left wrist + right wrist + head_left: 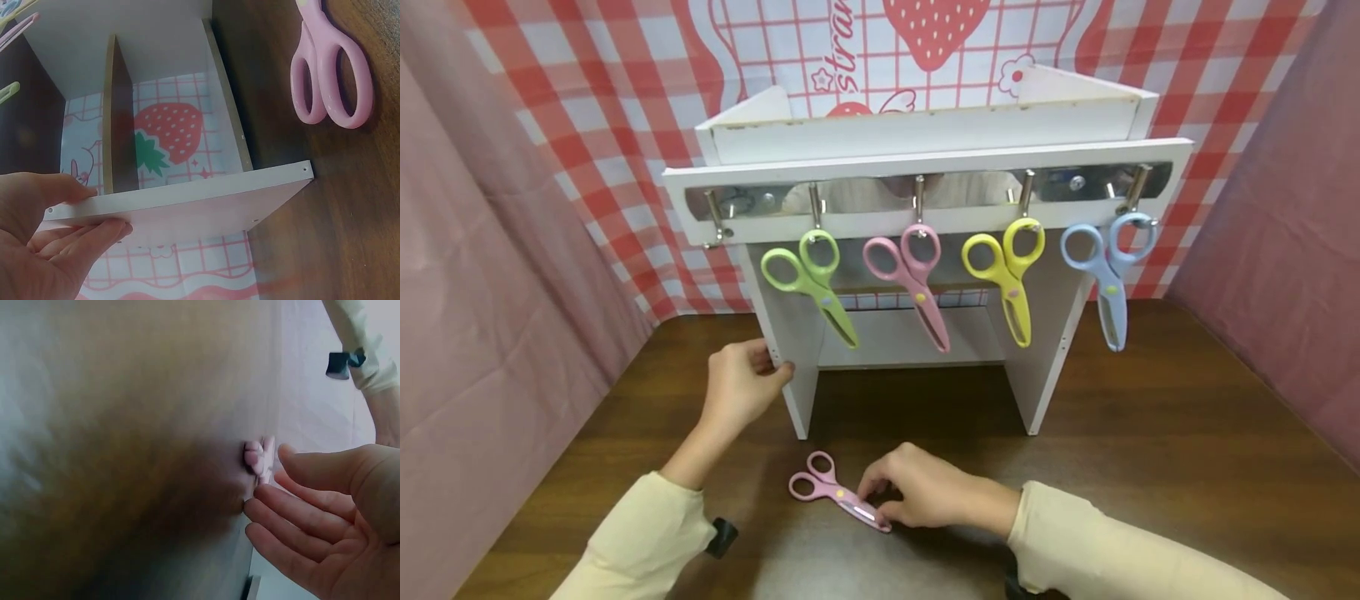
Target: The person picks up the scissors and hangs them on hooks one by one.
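Observation:
My left hand (741, 387) grips the front edge of the white rack's left side panel (206, 200), thumb on one face and fingers on the other. On the table below the rack lies a pair of pink scissors (838, 493), its handle loops toward the far left. My right hand (925, 487) is low over its blades, thumb and fingertips right at them. In the right wrist view a gap shows between thumb and fingers, with the pink scissors (255, 456) just beyond, partly hidden.
From the rack's metal hook strip (865, 196) hang green scissors (812, 279), pink scissors (913, 279), yellow scissors (1011, 275) and blue scissors (1111, 271). The leftmost hook (715, 218) holds nothing. Behind stands a red-checked strawberry cloth (617, 108); pink drapes (497, 333) flank the brown table (1187, 467).

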`<action>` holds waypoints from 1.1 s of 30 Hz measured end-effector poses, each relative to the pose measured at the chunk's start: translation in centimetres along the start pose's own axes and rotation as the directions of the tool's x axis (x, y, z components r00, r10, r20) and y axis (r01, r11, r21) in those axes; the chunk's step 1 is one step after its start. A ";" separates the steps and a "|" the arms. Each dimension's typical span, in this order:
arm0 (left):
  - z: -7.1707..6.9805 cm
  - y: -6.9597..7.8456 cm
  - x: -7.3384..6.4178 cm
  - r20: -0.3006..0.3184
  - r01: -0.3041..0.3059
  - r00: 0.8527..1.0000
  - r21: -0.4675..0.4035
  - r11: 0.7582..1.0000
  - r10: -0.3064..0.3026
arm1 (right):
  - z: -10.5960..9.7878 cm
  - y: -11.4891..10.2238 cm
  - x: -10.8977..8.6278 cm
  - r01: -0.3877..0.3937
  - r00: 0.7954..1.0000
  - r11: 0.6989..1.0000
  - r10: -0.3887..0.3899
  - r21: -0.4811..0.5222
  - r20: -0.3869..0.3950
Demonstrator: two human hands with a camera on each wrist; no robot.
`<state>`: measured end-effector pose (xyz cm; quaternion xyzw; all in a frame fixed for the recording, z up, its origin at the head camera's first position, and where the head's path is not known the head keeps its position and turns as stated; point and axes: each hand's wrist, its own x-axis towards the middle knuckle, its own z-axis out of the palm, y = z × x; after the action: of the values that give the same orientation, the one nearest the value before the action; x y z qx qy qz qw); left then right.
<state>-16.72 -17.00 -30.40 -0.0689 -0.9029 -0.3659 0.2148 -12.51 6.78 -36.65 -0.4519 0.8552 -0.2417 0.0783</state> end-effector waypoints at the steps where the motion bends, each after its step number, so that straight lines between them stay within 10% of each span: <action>1: 0.0 0.0 0.0 0.003 0.001 1.000 -0.003 1.000 -0.001 | 0.0 0.1 0.2 -0.012 1.000 1.000 0.012 -0.002 -0.001; 9: 0.0 0.3 0.2 0.012 -0.003 1.000 -0.011 1.000 0.003 | 0.2 -0.8 1.6 -0.099 0.994 0.988 0.104 -0.120 0.033; 17: 0.0 0.6 0.5 0.006 -0.014 1.000 -0.020 1.000 0.014 | 0.4 -1.1 2.4 -0.005 1.000 0.947 0.014 -0.322 0.025; 33: 0.0 0.0 -0.3 0.008 0.004 1.000 -0.005 1.000 -0.004 | -0.3 2.1 1.4 0.021 0.999 0.993 -0.016 -0.117 0.044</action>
<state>-16.48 -17.03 -30.48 -0.0688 -0.9030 -0.3683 0.2104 -14.96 6.70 -37.32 -0.4687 0.8618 -0.1820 0.0675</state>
